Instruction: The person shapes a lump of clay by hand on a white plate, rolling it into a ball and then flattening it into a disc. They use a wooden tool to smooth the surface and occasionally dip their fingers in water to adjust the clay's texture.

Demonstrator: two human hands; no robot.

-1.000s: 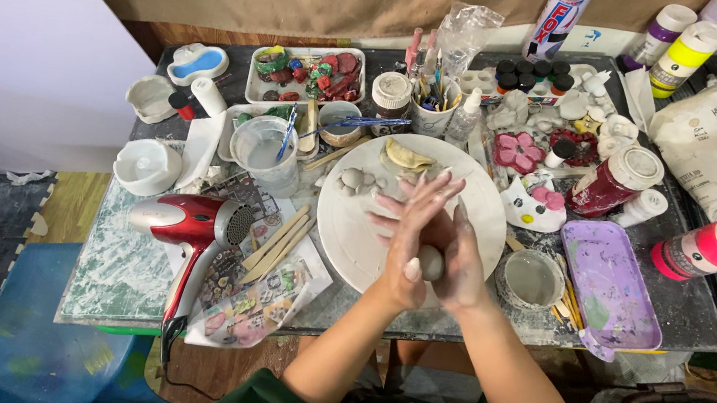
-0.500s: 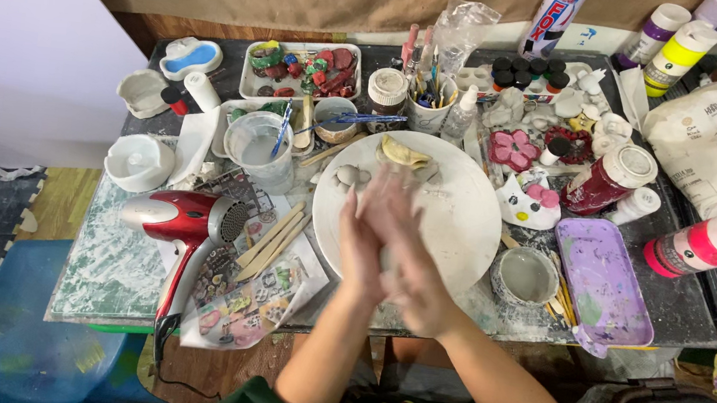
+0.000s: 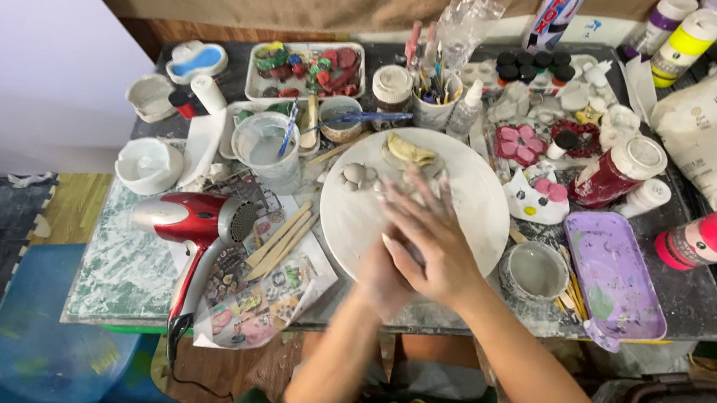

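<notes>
My two hands are pressed palm to palm above the near edge of a large white round plate. My right hand lies on top, fingers pointing up and to the left. My left hand is beneath it and mostly covered. A small grey clay lump seen between the palms a second ago is hidden. On the plate's far side lie small grey clay pieces and a yellowish shaped piece.
The table is crowded. A red hair dryer and wooden sticks lie left of the plate, with a water cup behind them. On the right are a small bowl, a purple tray and paint bottles.
My hands have slid against each other. The right hand has moved over the left, and the grey lump that showed between them is covered. The view has shifted slightly.
</notes>
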